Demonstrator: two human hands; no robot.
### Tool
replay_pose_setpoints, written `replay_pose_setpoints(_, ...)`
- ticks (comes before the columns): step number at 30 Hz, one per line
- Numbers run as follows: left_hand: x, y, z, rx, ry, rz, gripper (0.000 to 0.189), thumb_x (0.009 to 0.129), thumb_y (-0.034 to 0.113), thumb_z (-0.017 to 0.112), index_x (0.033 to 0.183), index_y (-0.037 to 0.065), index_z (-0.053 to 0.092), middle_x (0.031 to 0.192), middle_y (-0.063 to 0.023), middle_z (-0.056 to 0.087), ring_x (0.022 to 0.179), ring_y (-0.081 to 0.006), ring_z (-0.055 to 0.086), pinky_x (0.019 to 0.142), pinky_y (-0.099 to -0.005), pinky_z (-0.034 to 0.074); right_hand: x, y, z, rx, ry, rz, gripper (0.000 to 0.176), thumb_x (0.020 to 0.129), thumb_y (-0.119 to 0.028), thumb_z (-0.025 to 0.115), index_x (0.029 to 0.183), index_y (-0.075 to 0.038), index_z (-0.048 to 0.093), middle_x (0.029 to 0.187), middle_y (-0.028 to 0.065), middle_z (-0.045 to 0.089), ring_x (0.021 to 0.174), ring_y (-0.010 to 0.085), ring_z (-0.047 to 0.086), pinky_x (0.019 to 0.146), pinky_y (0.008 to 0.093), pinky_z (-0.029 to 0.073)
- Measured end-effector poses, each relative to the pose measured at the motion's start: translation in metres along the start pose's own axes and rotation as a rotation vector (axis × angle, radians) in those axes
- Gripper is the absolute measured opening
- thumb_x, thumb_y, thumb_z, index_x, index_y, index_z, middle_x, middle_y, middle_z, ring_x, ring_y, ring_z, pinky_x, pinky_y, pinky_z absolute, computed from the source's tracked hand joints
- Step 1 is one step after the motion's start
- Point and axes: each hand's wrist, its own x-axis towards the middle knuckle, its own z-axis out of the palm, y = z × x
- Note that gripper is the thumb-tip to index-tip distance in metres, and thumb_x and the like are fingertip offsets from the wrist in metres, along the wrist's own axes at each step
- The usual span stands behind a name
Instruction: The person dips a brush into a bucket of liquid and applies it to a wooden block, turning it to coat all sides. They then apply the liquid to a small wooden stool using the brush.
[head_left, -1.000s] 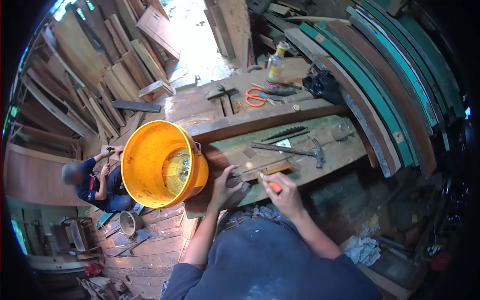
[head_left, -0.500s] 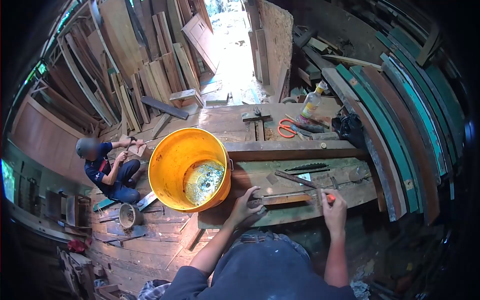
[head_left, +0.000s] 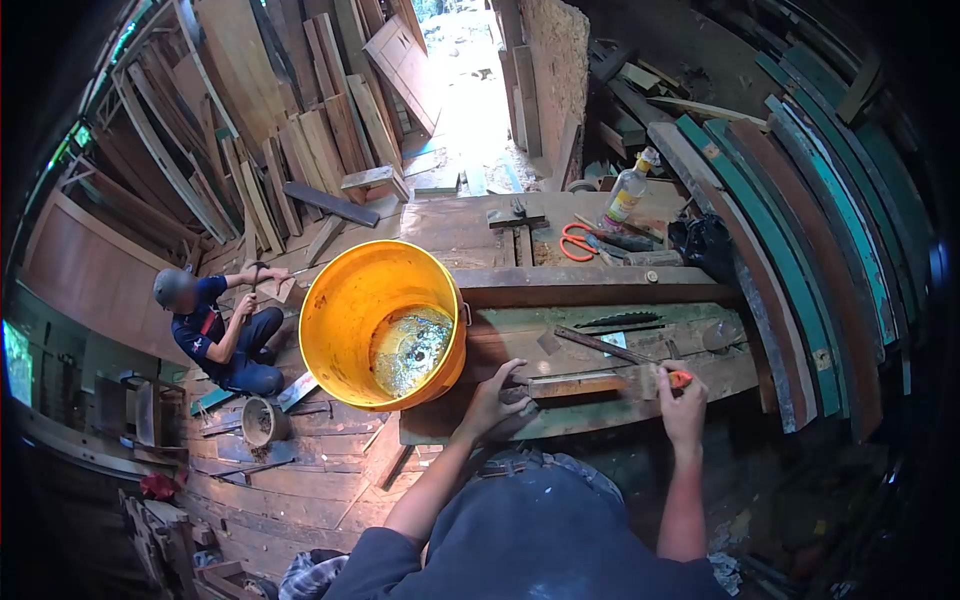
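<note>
A narrow wooden strip (head_left: 576,384) lies lengthwise on the worn workbench (head_left: 560,424) in front of me. My left hand (head_left: 490,403) is at its left end, thumb and fingers curled round that end. Near the strip's right end, my right hand (head_left: 684,408) grips a paintbrush (head_left: 645,382) with an orange handle; the bristle end is blurred and overlaps the strip. Just beyond the brush, a long dark bar (head_left: 602,345) lies slanting across the bench. A big yellow bucket (head_left: 330,300), its bottom covered with shiny liquid, stands left of my left hand.
Orange-handled scissors (head_left: 577,243), a bottle (head_left: 626,192) and a black bag (head_left: 703,246) sit behind a raised beam (head_left: 590,287). Long green and brown boards (head_left: 790,250) lean at right. Another person (head_left: 225,325) crouches on the floor at left, near a small pail (head_left: 264,422).
My right hand and the paintbrush have shifted slightly right along the wooden strip. My left hand stays at the strip's left end. The camera view has tilted slightly.
</note>
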Motion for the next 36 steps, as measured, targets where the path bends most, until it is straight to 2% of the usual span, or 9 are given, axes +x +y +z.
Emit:
replay_pose_setpoints(5,0.003,-0.001,0.000,-0.009,0.041,0.028,0.069,0.075,0.010,0.080,0.135,0.009,0.047,0.111,-0.0152,0.067,0.103,-0.0251,0.067,0.089,-0.0350,0.053,-0.007,-0.017,0.012,-0.051,-0.053,-0.131,0.009,0.087,-0.008,0.066,0.095,-0.003,0.068,0.091,0.0149,0.068,0.085,0.0326,0.067,0.076,0.0398,0.052)
replay_pose_setpoints(8,0.000,-0.002,0.002,0.000,0.035,0.000,0.068,0.075,0.009,0.080,0.134,0.009,0.047,0.114,-0.0145,0.066,0.105,-0.0245,0.067,0.090,-0.0349,0.052,-0.022,-0.030,0.056,-0.221,-0.109,-0.417,0.014,0.081,-0.009,0.070,0.093,-0.006,0.064,0.085,0.0120,0.061,0.079,0.0326,0.059,0.071,0.0443,0.048)
replay_pose_setpoints(13,0.011,-0.002,-0.005,0.016,-0.038,-0.011,0.068,0.075,0.008,0.080,0.135,0.007,0.047,0.120,-0.0123,0.062,0.106,-0.0167,0.063,0.092,-0.0332,0.052,-0.029,-0.072,0.084,0.251,-0.157,-0.290,0.009,0.085,-0.008,0.068,0.092,-0.003,0.066,0.089,0.0139,0.067,0.083,0.0349,0.066,0.074,0.0397,0.053)
replay_pose_setpoints(15,0.014,-0.007,-0.007,0.062,-0.038,0.067,0.070,0.075,0.008,0.081,0.135,0.006,0.047,0.123,-0.0114,0.061,0.106,-0.0161,0.063,0.092,-0.0330,0.052,-0.029,-0.066,0.083,0.289,-0.155,-0.262,0.010,0.087,-0.007,0.067,0.094,0.000,0.066,0.087,0.0143,0.069,0.082,0.0280,0.068,0.074,0.0342,0.052)
replay_pose_setpoints(19,0.018,-0.035,-0.001,-0.003,-0.002,0.131,0.071,0.074,0.011,0.082,0.136,0.007,0.048,0.116,-0.0103,0.063,0.103,-0.0166,0.064,0.091,-0.0325,0.053,-0.026,0.006,0.072,0.386,-0.076,0.119,0.010,0.089,-0.009,0.067,0.091,0.001,0.066,0.082,0.0104,0.069,0.077,0.0168,0.066,0.071,0.0325,0.051)
replay_pose_setpoints(27,0.022,-0.042,0.003,-0.136,-0.051,0.115,0.069,0.074,0.008,0.081,0.135,0.007,0.048,0.101,-0.0068,0.064,0.092,-0.0125,0.063,0.084,-0.0291,0.054,-0.014,0.000,0.010,-0.016,0.135,-0.060,0.012,0.090,-0.010,0.066,0.085,0.001,0.063,0.079,0.0146,0.065,0.074,0.0266,0.066,0.069,0.0363,0.050)
replay_pose_setpoints(30,0.017,-0.032,-0.003,-0.114,-0.065,0.122,0.070,0.074,0.007,0.081,0.136,0.007,0.048,0.100,-0.0066,0.064,0.092,-0.0121,0.062,0.084,-0.0293,0.054,-0.023,-0.017,0.032,0.026,0.041,-0.045,0.005,0.085,-0.005,0.067,0.087,-0.001,0.064,0.086,0.0163,0.065,0.081,0.0344,0.066,0.072,0.0402,0.051)
replay_pose_setpoints(34,0.019,-0.023,-0.006,-0.029,-0.073,0.110,0.071,0.074,0.009,0.082,0.136,0.007,0.047,0.105,-0.0095,0.065,0.095,-0.0154,0.064,0.085,-0.0308,0.054,-0.023,-0.044,0.062,0.063,-0.091,-0.170,0.008,0.085,-0.006,0.069,0.091,-0.002,0.067,0.086,0.0153,0.066,0.080,0.0335,0.066,0.071,0.0393,0.051)
replay_pose_setpoints(36,0.020,-0.029,-0.002,-0.037,-0.072,0.072,0.072,0.074,0.010,0.082,0.136,0.008,0.047,0.112,-0.0125,0.066,0.101,-0.0196,0.066,0.088,-0.0330,0.054,-0.017,-0.057,0.066,0.223,-0.197,-0.208,0.009,0.085,-0.008,0.070,0.089,-0.001,0.068,0.084,0.0135,0.069,0.078,0.0273,0.068,0.072,0.0337,0.052)
